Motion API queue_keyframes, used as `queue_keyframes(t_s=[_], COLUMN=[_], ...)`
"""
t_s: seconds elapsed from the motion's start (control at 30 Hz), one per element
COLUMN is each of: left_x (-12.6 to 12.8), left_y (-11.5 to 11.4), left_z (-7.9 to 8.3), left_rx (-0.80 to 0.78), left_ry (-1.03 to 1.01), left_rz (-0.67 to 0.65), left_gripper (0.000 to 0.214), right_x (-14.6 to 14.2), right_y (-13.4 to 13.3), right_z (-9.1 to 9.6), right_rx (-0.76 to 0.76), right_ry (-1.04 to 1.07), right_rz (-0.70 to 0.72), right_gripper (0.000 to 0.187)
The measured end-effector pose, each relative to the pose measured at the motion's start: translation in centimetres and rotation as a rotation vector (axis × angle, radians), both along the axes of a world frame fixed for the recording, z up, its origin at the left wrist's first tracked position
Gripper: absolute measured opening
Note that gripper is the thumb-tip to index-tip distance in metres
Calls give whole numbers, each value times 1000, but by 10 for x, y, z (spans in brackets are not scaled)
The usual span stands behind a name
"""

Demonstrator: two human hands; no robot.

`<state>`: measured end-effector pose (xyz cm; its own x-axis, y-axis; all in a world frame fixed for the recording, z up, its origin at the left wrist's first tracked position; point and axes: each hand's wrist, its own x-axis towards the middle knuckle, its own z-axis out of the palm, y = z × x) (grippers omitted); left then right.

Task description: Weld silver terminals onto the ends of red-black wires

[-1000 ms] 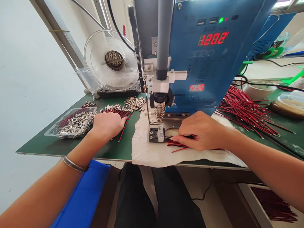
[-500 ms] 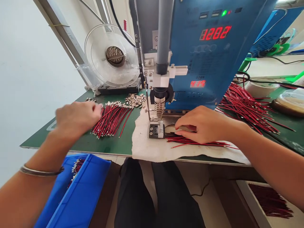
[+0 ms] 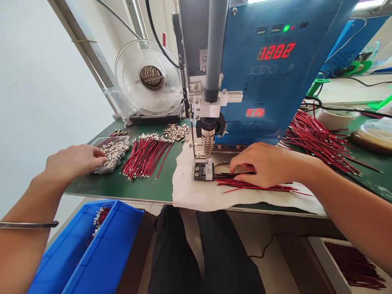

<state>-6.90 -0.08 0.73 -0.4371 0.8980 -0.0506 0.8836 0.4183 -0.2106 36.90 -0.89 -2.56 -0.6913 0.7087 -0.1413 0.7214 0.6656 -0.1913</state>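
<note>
My left hand (image 3: 72, 159) is at the left edge of a clear tray of small metal connectors (image 3: 114, 153), its thumb and fingers drawn together. What lies between those fingertips is hidden. My right hand (image 3: 265, 165) pinches a dark wire just right of a small black fixture (image 3: 200, 171) with a clear block on top. Under that hand, red and black wires (image 3: 269, 187) lie on a white cloth (image 3: 192, 196). A soldering head with a coil spring (image 3: 208, 141) points down above the fixture. Between my hands lies a bundle of red-black wires with metal ends (image 3: 145, 157).
Loose metal connectors (image 3: 177, 132) lie beside the bundle. Behind the fixture stands a blue machine (image 3: 260, 81) with red digits. More red wires (image 3: 321, 141) and a tub (image 3: 373, 132) are at right. A blue bin (image 3: 101, 249) sits below the table's left side.
My left hand has moved left, from beside the wire bundle to the tray of connectors, uncovering the tray. My right hand stays by the fixture. The whole view has shifted slightly.
</note>
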Motion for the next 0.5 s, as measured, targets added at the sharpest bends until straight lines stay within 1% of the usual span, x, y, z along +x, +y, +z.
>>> queue_keyframes(t_s=[0.13,0.23,0.5], left_x=[-8,-12,-11], left_y=[4,6,11], left_z=[-3,-4,-3], left_rx=[14,-21,-50], left_ry=[23,14,-41], left_rz=[-10,-1,-12], left_gripper=[54,55,54], right_x=[1,1,3], right_y=[0,0,0], right_z=[-2,-2,-4], right_rx=[-15,-12,20], right_ry=[-1,8,28], right_rz=[0,0,11], right_gripper=[19,20,21])
